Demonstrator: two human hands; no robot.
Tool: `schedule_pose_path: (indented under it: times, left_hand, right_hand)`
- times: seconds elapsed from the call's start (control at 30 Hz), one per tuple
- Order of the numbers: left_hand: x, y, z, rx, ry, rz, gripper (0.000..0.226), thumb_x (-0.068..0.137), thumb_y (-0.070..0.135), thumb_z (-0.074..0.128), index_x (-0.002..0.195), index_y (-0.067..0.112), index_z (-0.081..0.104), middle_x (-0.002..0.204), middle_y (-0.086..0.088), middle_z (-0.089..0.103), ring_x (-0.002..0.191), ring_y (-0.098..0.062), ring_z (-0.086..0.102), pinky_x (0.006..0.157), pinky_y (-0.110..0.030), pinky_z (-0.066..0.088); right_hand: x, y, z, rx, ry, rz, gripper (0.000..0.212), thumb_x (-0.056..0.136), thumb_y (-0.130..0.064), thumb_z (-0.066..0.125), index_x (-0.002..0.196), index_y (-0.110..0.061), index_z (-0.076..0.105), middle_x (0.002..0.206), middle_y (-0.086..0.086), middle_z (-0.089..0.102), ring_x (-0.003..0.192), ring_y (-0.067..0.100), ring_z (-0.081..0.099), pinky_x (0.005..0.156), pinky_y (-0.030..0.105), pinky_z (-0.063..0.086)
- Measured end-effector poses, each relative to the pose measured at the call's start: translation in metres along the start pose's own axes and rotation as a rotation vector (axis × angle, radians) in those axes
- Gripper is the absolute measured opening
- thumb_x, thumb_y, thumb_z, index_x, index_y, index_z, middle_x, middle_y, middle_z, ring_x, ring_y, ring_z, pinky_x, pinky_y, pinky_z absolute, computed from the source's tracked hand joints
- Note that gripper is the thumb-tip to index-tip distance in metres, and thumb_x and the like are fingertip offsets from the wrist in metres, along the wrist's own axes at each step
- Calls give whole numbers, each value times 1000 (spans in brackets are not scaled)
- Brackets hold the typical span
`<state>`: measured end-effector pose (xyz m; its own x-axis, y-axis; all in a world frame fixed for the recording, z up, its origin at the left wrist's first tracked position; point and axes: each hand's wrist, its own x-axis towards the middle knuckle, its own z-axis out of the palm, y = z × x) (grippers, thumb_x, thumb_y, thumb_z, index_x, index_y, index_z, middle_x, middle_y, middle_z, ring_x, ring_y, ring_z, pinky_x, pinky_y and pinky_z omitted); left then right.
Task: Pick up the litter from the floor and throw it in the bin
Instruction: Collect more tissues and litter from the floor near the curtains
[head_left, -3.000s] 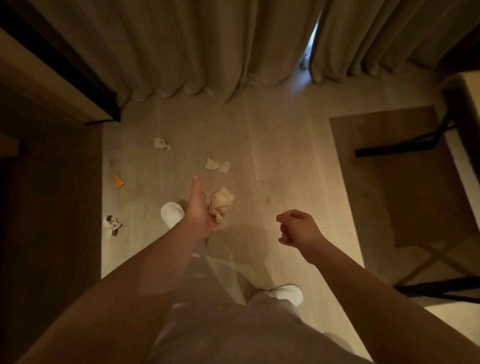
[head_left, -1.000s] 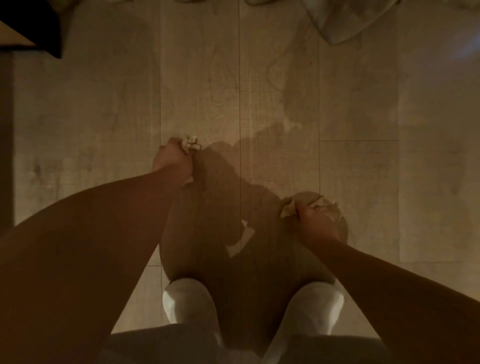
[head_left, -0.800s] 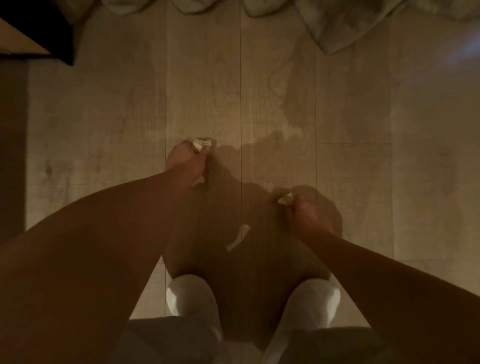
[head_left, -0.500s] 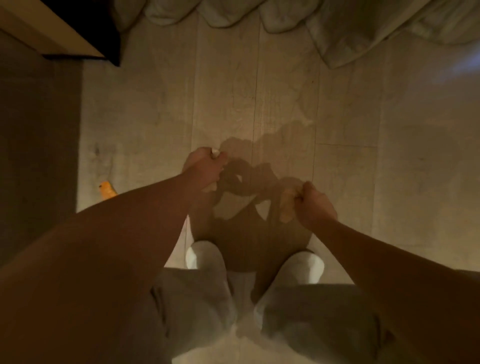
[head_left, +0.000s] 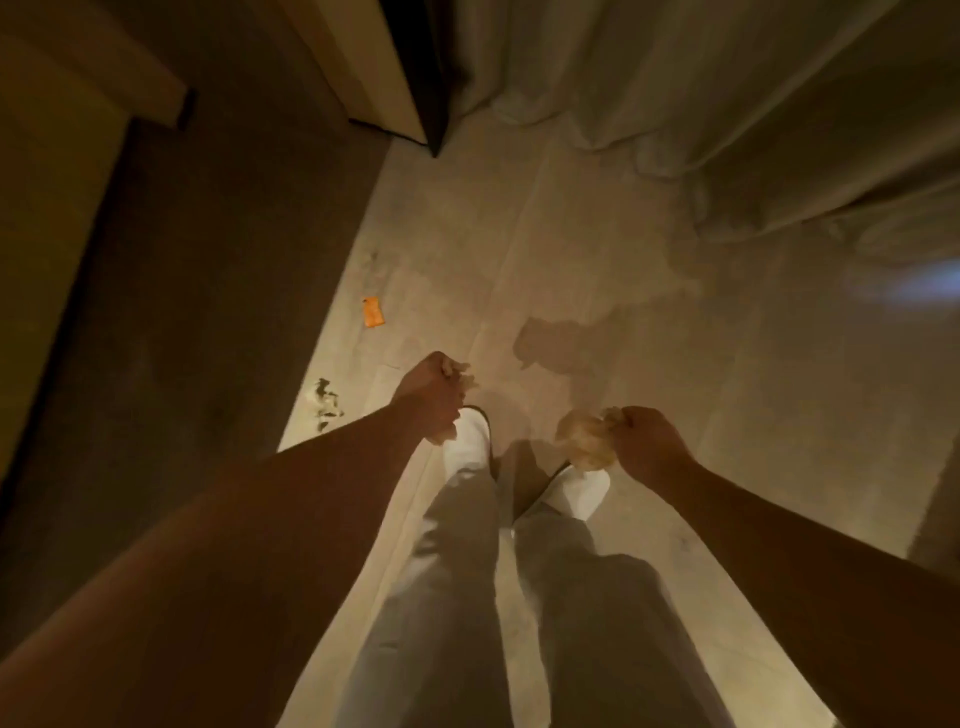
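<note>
My left hand (head_left: 432, 395) is closed around a small wad of crumpled tissue (head_left: 464, 378) that pokes out past the knuckles. My right hand (head_left: 647, 441) grips a bigger crumpled tissue (head_left: 584, 437), which hangs to its left above my right slipper. On the pale floor to the left lie a small orange wrapper (head_left: 373, 312) and a crumpled scrap with dark marks (head_left: 323, 406), both apart from my hands. No bin is in view.
A dark rug or carpet (head_left: 218, 291) covers the left side. Furniture with a dark base (head_left: 415, 93) stands at the top centre, and curtains (head_left: 727, 104) pool on the floor at the top right. My legs and white slippers (head_left: 466, 441) fill the lower centre.
I have risen from a crouch and the view has swung left. Both hands lifted off the floor with tissue in them. The orange wrapper and the marked scrap have come into view.
</note>
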<state>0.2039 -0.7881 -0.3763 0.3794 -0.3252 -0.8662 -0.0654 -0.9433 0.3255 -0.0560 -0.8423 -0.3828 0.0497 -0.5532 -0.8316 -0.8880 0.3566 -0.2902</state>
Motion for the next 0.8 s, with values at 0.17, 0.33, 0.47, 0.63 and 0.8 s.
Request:
schedule_pose_path:
  times: [0.17,0.33,0.47,0.63,0.8]
  left_hand:
    - [-54,-57,-40,-95,22,-6,35,93,14,41,119,30,56,76,-1,63,52,-16,52,43,-23,41]
    - [-82,-121,-69,-133,74,-111,39,90,0,36,109,20,63,81,-2,68,54,-18,59,45,-25,46]
    - [-79,-170,-99,-148,83,-141,20,92,7,44,92,16,61,101,-10,76,55,-17,57,45,-22,44]
    - [-70,-210,-150,-254,80,-169,21,97,24,51,101,7,63,71,-2,69,34,-15,53,33,-19,38]
    - [-50,-244,-195,-241,-6,-139,48,97,55,43,92,10,61,55,-1,60,33,-13,52,34,-20,38]
  right_hand:
    - [-45,-55,6,14,-31,-85,29,98,-15,45,112,0,66,119,25,65,116,41,59,90,39,45]
    - [-81,-93,41,25,-90,-125,32,99,-19,45,115,-4,69,119,14,66,111,33,60,92,34,44]
    - [-100,-121,80,3,-107,-127,35,95,-33,49,99,-6,70,105,17,70,101,35,64,87,39,48]
    - [-104,-160,139,-123,-90,-203,35,93,-33,56,95,-2,70,96,18,72,92,36,66,77,37,50]
    - [-95,-206,192,-154,-94,-164,30,93,-18,54,116,-1,62,113,20,67,107,38,63,86,35,50]
